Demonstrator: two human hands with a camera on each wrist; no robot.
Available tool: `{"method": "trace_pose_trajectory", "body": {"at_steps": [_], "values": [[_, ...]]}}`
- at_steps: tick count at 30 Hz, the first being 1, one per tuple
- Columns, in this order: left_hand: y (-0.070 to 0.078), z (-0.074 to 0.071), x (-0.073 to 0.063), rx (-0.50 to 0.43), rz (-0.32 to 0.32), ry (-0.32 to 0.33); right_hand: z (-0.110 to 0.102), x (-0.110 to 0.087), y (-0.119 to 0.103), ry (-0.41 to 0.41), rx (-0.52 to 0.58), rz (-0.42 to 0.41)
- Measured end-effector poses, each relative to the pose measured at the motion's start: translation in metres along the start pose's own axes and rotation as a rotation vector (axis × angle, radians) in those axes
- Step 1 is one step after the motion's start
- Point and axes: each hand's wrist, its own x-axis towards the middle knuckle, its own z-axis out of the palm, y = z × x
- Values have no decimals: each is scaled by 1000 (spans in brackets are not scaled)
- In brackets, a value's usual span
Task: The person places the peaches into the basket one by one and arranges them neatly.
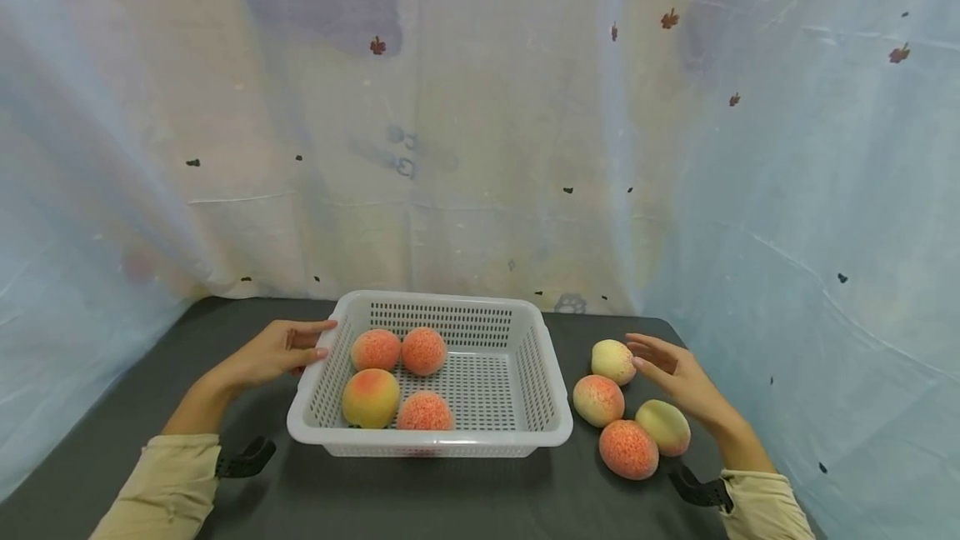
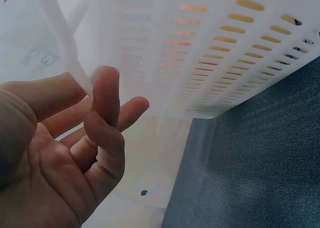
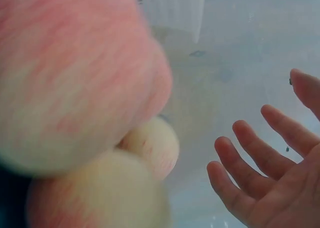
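A white plastic basket [image 1: 442, 300] with slotted walls sits on the dark table, several peaches inside, among them a yellow one [image 1: 371, 397]. At its left side my left hand [image 1: 268, 352] pinches the rim [image 2: 75, 63] between thumb and fingers. To the right of the basket lies a loose group of peaches: a pale one [image 1: 612, 362] at the back, a pink-flushed one [image 1: 597, 400], a greenish-yellow one [image 1: 663, 427] and a red-orange one [image 1: 628, 449]. Beside the pale peach hovers my right hand [image 1: 675, 375], its fingers spread and holding nothing, apart from the fruit in the right wrist view.
The dark tabletop [image 1: 420, 498] stretches in front of the basket. A pale patterned plastic curtain [image 1: 480, 148] rises behind the table and continues down both sides. Black straps [image 1: 246, 458] are worn at both wrists, over beige sleeves [image 1: 168, 482].
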Motion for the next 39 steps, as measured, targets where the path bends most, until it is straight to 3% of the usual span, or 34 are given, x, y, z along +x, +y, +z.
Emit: {"method": "trace_pose_trajectory", "body": {"at_steps": [9,13,17,25,32,39], "values": [[0,0,0,5,-5,9,-11,-34,15,22,12,46],[0,0,2,0,2,7,-13,-48,27,53,-13,29],[-1,0,2,-11,-2,5,-16,-60,37,30,5,55],[-2,0,0,-19,11,-1,-19,-75,53,-138,153,115],[-5,-1,0,-44,33,-20,-19,-74,62,-271,255,152],[-6,-2,0,-62,25,-23,-18,-66,71,-375,329,83]]}}
